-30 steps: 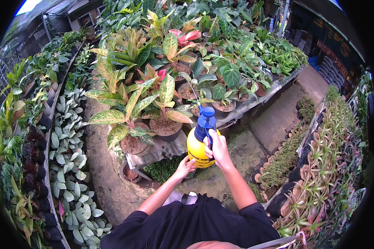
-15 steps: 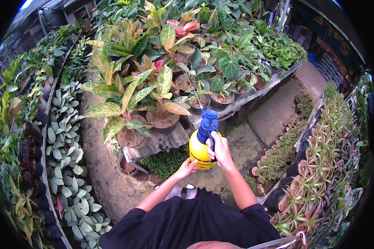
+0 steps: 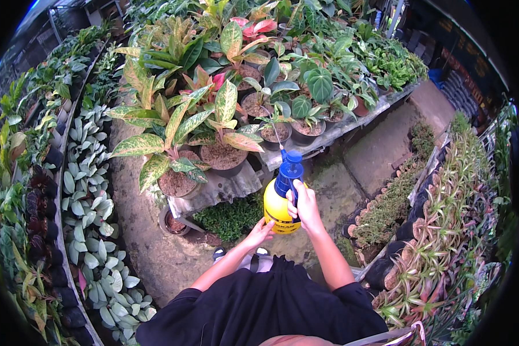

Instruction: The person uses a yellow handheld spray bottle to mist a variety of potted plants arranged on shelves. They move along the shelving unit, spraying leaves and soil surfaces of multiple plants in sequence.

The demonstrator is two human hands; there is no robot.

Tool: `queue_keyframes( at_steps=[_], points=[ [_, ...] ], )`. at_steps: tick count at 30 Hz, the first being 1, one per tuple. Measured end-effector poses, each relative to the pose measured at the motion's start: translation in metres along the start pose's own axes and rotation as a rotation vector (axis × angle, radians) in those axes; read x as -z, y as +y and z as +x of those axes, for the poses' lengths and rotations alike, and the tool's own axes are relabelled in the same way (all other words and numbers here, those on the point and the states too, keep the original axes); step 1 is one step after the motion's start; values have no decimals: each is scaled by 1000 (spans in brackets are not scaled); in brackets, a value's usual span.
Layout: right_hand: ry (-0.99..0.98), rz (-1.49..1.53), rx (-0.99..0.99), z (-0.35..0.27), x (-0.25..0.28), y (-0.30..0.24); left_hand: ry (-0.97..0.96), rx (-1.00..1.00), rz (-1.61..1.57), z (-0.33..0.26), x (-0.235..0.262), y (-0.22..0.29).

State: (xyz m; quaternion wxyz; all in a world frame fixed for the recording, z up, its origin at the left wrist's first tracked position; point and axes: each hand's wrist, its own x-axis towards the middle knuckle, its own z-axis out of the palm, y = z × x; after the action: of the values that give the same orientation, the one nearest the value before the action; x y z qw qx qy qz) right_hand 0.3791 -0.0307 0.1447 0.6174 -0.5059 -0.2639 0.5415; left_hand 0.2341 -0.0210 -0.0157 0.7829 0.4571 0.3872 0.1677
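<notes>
While the yellow sprayer (image 3: 275, 206) is held upright before the body, just off the near edge of the bench (image 3: 236, 190), its thin wand (image 3: 278, 137) is pointed up and away, toward the potted plants. The step in hand is judged to be the aiming or working of the sprayer; no mist can be made out, so whether liquid is being released cannot be told. For the next move, a steady wand and a controlled squeeze seem to be called for, with the broad spotted leaves (image 3: 225, 104) left unknocked.

The blue handle (image 3: 294, 203) is gripped by the right hand (image 3: 307, 209), its fingers curled around it; whether a trigger is pressed is hidden. By the left hand (image 3: 258, 234), the lower left side of the yellow body is touched, the fingers loosely extended against it rather than clenched; how much weight is borne there cannot be told. Both forearms are angled inward from the dark sleeves, the right one reaching up and leftward, the left one up and rightward, so that the hands are brought close together.
</notes>
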Motion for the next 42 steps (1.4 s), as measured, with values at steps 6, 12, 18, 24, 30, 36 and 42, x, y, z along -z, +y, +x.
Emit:
queue_keyframes(
  at_steps=[6,12,18,24,30,36,42],
  points=[
    [-9,-3,4,2,-1,0,-12,15,13,1,5,3],
    [-32,-15,28,0,-3,0,-19,7,55,3,7,6],
    [12,-7,44,1,-9,-1,-13,8,44,3,7,7],
    [-9,-11,37,-1,-12,-1,-12,3,50,0,11,8],
    [-39,-23,-13,-6,-10,9,-41,31,62,-10,16,-3],
    [47,42,44,-10,-10,6,-39,40,94,-7,14,3],
    [27,8,65,-13,-8,1,-20,-2,73,1,11,2]
  ],
)
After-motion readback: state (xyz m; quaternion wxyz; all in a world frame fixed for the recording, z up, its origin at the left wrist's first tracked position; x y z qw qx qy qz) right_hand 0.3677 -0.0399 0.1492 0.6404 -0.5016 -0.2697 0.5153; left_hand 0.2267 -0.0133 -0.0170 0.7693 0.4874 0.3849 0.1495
